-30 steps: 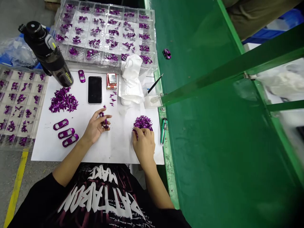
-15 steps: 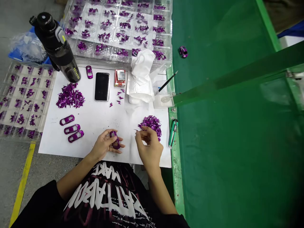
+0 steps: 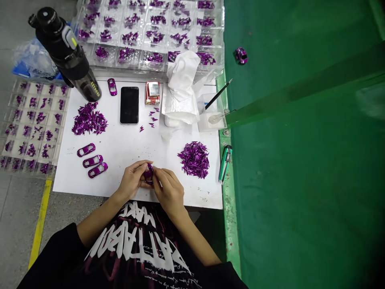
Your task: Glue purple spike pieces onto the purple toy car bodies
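Note:
A purple toy car shell (image 3: 148, 174) is gripped in my left hand (image 3: 132, 180), near the front edge of the white sheet (image 3: 126, 146). My right hand (image 3: 170, 190) meets it from the right, fingertips pinched at the shell's edge; whatever small piece they hold is too hidden to tell. To the right lies a pile of small pointed purple pieces (image 3: 195, 159). Another purple pile (image 3: 89, 119) is at the left, with three car shells (image 3: 92, 161) below it. One more shell (image 3: 112, 86) lies beside the phone (image 3: 129, 105).
A dark bottle (image 3: 67, 56) stands at the back left. Compartment trays (image 3: 144, 70) hold purple pieces. Tissues (image 3: 182, 88), a red box (image 3: 152, 93) and a small clear container (image 3: 210, 122) stand behind; a green cutter (image 3: 225, 164) lies on the right edge.
My right hand has moved left from the right pile to the shell in my left hand, uncovering the pile. The camera view has shifted slightly.

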Demonstrator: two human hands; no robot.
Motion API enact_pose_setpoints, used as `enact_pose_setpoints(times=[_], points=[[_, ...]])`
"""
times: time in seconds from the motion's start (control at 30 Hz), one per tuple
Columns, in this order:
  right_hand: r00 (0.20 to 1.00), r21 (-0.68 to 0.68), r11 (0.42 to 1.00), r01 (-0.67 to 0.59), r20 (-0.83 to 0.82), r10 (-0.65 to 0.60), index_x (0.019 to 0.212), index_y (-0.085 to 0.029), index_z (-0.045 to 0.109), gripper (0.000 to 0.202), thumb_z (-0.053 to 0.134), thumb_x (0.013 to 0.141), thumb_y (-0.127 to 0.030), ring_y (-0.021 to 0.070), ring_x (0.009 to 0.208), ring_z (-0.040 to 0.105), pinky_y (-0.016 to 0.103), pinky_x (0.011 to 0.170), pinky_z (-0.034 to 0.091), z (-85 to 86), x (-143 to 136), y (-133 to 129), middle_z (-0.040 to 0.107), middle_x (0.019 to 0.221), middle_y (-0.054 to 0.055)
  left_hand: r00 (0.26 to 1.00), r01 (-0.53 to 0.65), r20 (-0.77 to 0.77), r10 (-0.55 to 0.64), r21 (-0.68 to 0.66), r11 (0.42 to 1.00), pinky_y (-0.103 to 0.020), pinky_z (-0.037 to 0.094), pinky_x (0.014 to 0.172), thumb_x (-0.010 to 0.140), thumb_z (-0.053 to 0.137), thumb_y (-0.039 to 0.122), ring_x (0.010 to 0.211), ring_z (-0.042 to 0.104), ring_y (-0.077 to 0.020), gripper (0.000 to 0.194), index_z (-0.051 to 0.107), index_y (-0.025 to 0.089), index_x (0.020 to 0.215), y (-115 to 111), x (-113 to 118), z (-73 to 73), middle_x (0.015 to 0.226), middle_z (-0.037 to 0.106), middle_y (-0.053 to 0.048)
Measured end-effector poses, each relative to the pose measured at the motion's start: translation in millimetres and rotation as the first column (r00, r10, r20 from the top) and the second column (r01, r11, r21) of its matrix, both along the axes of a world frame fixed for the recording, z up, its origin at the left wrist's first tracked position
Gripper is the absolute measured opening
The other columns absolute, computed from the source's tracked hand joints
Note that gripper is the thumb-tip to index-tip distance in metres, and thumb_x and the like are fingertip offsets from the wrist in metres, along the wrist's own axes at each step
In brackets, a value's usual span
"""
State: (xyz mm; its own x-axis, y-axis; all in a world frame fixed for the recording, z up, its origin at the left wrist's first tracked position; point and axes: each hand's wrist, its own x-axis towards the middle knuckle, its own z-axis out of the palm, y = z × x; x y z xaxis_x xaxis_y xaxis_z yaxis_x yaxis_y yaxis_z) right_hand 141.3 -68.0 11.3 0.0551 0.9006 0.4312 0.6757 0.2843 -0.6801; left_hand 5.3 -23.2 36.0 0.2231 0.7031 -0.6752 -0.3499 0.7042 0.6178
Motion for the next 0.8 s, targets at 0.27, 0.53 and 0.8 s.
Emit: enact_pose_setpoints(times=[0.27,0.53,0.8], points=[[1.0,-0.072,0.997,-0.017,0.017,0.018,0.126,-0.025,0.073,0.035,0.053,0.1,-0.012,0.0233,0.091,0.071,0.038,0.079,0.065,5.9,-2,5,0.081,0.098,0.006,0.991,-0.11,-0.08,0.11,0.008,0.994,-0.024,0.059,0.049,0.068,0.091,0.05,0.064,0.068,-0.0155,0.049,0.075,0.016,0.098,-3,9,-1.5,0.075,0.071,-0.001],[0.994,-0.151,0.985,0.08,0.085,-0.068,0.124,-0.018,0.073,0.029,0.062,0.098,-0.022,0.029,0.105,0.067,0.046,0.089,0.063,5.5,-23,-2,0.079,0.118,0.012,0.981,-0.165,-0.09,0.171,0.075,0.983,-0.025,0.062,0.075,0.074,0.089,0.043,0.084,0.074,-0.017,0.037,0.079,0.015,0.096,-7,10,-6.7,0.095,0.078,-0.006],[0.97,-0.2,0.961,0.192,0.187,-0.155,0.12,-0.009,0.069,0.028,0.056,0.098,-0.021,0.0347,0.109,0.066,0.054,0.088,0.062,2.5,-39,-5,0.076,0.117,0.022,0.962,-0.165,-0.18,0.203,0.205,0.965,-0.031,0.059,0.091,0.085,0.081,0.043,0.094,0.074,-0.0193,0.031,0.08,0.016,0.099,-17,13,-11.5,0.098,0.08,-0.007]])
